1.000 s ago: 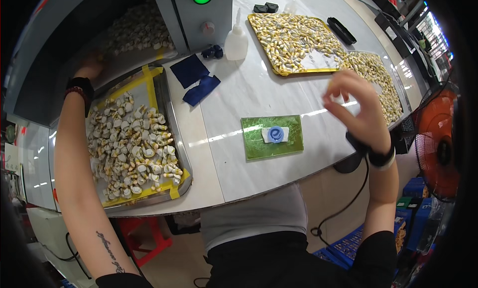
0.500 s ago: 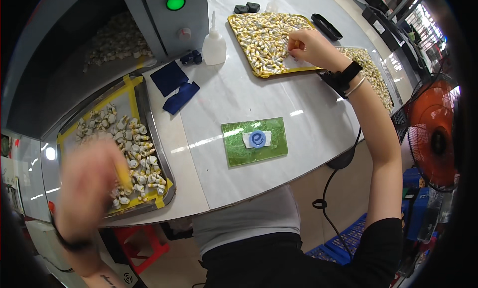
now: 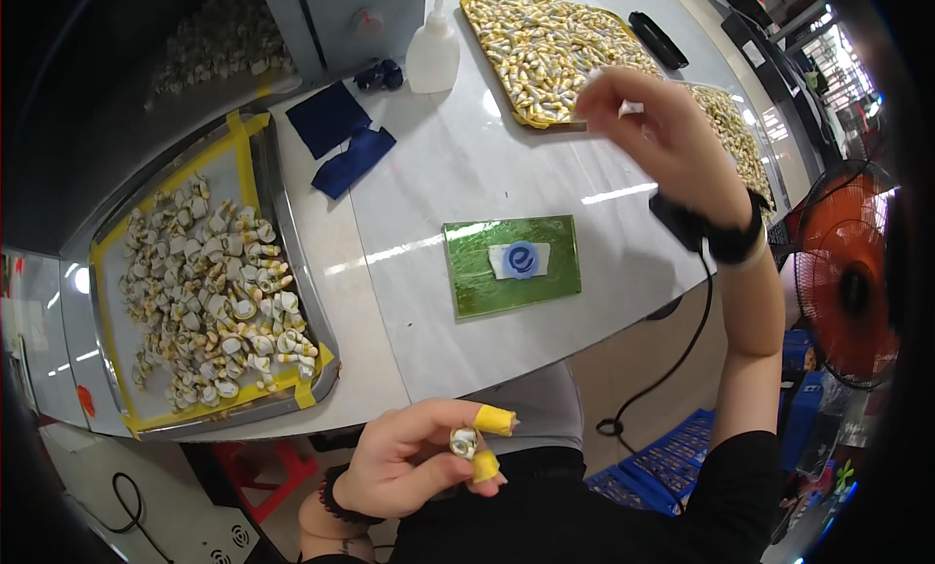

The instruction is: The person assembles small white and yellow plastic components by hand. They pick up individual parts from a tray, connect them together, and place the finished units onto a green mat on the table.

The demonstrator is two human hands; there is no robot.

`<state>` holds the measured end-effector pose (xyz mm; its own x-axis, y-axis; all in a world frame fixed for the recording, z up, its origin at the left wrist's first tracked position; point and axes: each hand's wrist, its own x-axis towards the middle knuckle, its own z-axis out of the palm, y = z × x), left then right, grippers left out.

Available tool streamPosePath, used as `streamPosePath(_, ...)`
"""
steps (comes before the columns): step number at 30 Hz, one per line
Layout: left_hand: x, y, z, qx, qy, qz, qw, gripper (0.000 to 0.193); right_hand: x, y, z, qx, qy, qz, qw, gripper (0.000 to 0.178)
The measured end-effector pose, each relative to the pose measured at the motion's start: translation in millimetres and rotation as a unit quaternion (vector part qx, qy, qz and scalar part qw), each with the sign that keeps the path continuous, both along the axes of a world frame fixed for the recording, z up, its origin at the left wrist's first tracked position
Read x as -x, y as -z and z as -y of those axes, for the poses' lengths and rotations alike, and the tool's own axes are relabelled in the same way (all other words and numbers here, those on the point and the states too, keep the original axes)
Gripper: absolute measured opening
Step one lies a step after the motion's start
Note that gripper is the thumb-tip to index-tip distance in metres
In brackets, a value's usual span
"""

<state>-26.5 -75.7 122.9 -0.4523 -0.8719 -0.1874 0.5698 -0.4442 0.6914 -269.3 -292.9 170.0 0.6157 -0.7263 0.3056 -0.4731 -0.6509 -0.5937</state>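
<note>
In front of my body my left hand (image 3: 414, 462), two fingertips wrapped in yellow tape, pinches a small white-and-yellow cup-shaped piece (image 3: 464, 443) with a hollow round end. My right hand (image 3: 672, 140) is in the air by the near right corner of the yellow-edged tray (image 3: 545, 126), fingers curled. A small white bit (image 3: 631, 107) shows at those fingers; its kind is too small to make out. That tray holds many small yellow-and-white capsule-shaped pieces (image 3: 555, 57). Between the hands lies a green glassy block (image 3: 511, 299) with a blue round pad (image 3: 521, 260) on white material.
At left, a taped metal tray (image 3: 314, 345) holds many white-and-yellow pieces beside a grey machine (image 3: 341, 28). Dark blue cloths (image 3: 353, 163), a white squeeze bottle (image 3: 432, 57) and a black case (image 3: 658, 40) lie on the table. An orange fan (image 3: 857, 282) stands right; a black cable (image 3: 672, 369) hangs below.
My left hand has moved from above the left tray to before my body, with a piece in its fingers. My right hand has lifted off the far tray and drawn back.
</note>
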Motion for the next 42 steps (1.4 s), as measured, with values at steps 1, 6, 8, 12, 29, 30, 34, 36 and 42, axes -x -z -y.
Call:
streamPosePath(1, -2, 6, -2, -0.024, 0.006, -0.016, 1.000, 0.046, -9, -6, -20, -0.035, -0.033, -0.001, 0.999, 0.009)
streamPosePath(6, 4, 28, -2, 0.059, -0.076, -0.018, 0.995, 0.047, -22, 0, -59, -0.117, -0.117, -0.072, 0.984, 0.012)
streamPosePath(8, 4, 25, -1, 0.048, -0.089, -0.003, 0.995, 0.047, -19, 3, -61, -0.072, -0.114, -0.076, 0.988, 0.014)
streamPosePath(12, 6, 14, 3, -0.002, -0.119, -0.004, 0.993, 0.048, -17, 9, -57, 0.027, -0.128, -0.092, 0.987, 0.017)
streamPosePath(29, 3, 24, 8, -0.047, -0.048, -0.147, 0.987, 0.042, -33, 11, -66, 0.150, -0.136, -0.149, 0.968, 0.014)
streamPosePath(30, 3, 24, 8, -0.056, -0.039, -0.165, 0.984, 0.042, -34, 5, -68, 0.154, -0.128, -0.140, 0.970, 0.014)
streamPosePath(34, 7, 24, 11, -0.086, -0.006, -0.211, 0.974, 0.039, -49, -5, -84, 0.111, -0.152, 0.073, 0.979, 0.013)
streamPosePath(36, 8, 24, 12, -0.096, 0.006, -0.218, 0.971, 0.038, -58, -2, -89, 0.105, -0.185, 0.128, 0.969, 0.014)
streamPosePath(42, 9, 22, 14, -0.112, 0.051, -0.250, 0.960, 0.032, -64, -1, -95, 0.159, -0.252, 0.117, 0.947, 0.014)
